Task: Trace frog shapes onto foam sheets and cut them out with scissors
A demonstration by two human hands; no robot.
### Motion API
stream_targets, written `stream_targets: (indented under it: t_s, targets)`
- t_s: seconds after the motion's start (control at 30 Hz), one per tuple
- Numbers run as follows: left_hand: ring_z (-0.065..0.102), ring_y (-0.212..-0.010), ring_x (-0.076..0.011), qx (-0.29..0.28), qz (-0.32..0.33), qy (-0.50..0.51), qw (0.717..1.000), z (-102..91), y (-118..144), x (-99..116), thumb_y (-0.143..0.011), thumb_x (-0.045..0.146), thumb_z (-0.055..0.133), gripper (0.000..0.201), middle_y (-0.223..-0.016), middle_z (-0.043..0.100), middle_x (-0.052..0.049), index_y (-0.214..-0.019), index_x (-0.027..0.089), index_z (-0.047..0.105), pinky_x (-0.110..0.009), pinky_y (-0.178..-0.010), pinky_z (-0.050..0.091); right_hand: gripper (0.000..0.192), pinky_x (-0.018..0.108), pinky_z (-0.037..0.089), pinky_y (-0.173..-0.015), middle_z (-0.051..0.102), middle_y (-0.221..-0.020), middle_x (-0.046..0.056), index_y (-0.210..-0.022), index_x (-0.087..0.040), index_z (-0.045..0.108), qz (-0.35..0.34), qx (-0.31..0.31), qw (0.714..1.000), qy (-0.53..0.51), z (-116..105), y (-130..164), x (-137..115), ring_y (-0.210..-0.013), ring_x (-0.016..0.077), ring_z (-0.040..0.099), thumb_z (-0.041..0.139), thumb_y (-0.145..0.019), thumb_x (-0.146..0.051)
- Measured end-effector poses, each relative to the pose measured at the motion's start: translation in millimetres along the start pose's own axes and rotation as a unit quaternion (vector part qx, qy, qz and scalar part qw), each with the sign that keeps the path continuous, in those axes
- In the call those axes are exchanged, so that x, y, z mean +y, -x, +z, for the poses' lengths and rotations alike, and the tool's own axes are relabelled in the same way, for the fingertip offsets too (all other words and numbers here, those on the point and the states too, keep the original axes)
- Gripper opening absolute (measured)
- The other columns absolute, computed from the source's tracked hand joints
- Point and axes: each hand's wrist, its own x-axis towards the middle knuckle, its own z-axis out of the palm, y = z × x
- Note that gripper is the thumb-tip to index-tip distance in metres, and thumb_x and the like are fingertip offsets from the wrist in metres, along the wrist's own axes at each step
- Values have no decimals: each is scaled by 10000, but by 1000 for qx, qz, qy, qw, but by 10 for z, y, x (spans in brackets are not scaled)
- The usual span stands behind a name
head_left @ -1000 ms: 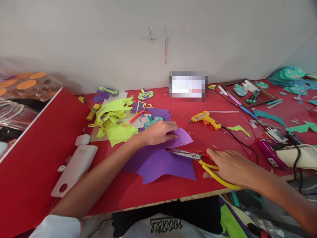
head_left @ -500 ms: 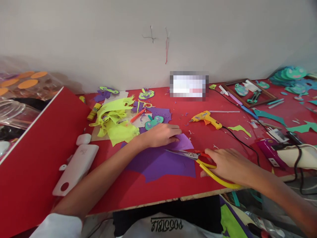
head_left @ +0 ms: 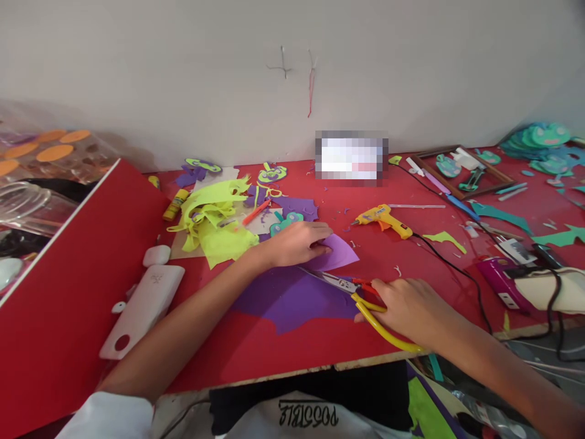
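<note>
Clearly, the left hand (head_left: 301,245) pinches thin purple sheeting (head_left: 292,299); right hand (head_left: 409,311), fingers curled, holds scissors (head_left: 346,285) (yellow-handled).

Red table (head_left: 256,353), purple sheet (head_left: 292,305), glue gun (head_left: 386,221)

One view only, from a camera worn on the person's head; it looks forward and down, fairly near, across a red table (head_left: 256,353); the pale wall (head_left: 205,79) spans the top, the wearer's printed clothing (head_left: 260,424) the bottom edge; both hands fall near the middle, the left (head_left: 299,244) and the right (head_left: 406,308).
</note>
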Motion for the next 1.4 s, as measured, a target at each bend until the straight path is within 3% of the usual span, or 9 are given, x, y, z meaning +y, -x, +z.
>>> stream_targets:
  t_s: [0.27,0.4,0.53,0.73,0.87,1.1,1.4]
  targets:
    - [499,-669,-134,70,-52,33,996,-88,25,-115,-929,310,613,238,-757,577,-8,-761,181,505,-275,-640,366,633,312,422,-557,726,-660,155,-1010,-156,711,-1,33,999,1,152,39,108,-688,355,755,439,-947,-724]
    - [495,-679,-127,101,-46,64,992,-127,53,-215,-952,339,572,254,-766,585,-13,-767,168,541,-268,-653,386,593,303,399,-553,738,-686,138,-1014,-167,693,5,36,999,7,191,57,199,-684,340,751,501,-918,-720]
    - [494,-656,-112,95,-73,84,989,-110,60,-251,-945,301,578,182,-739,593,6,-837,156,604,-246,-633,379,549,328,403,-573,751,-757,140,-1033,-168,631,10,38,999,-7,164,58,247,-725,353,750,484,-932,-686]
    - [507,-625,-117,98,-63,18,993,-21,9,-154,-942,265,568,177,-701,595,-3,-810,157,613,-254,-619,366,492,366,445,-643,749,-863,167,-1013,-166,570,7,16,999,-41,112,79,224,-835,376,749,519,-924,-647]
    - [572,-669,-141,91,-47,3,995,24,-5,-119,-949,242,551,146,-740,641,-29,-879,156,646,-264,-649,391,577,371,437,-614,753,-820,171,-1086,-149,583,38,-18,999,-32,90,123,162,-787,393,753,455,-940,-692]
    - [641,-766,-178,83,-37,-45,995,51,12,-72,-970,219,507,161,-834,698,-55,-957,162,657,-286,-698,403,639,348,437,-626,727,-716,177,-1052,-131,633,51,-7,999,4,17,132,10,-725,363,752,381,-965,-712]
    - [608,-689,-163,102,-54,-46,992,19,12,-84,-946,231,530,134,-749,657,-39,-903,164,638,-277,-643,382,669,336,433,-594,719,-671,173,-995,-135,678,41,-2,999,18,8,132,18,-690,351,752,312,-995,-694]
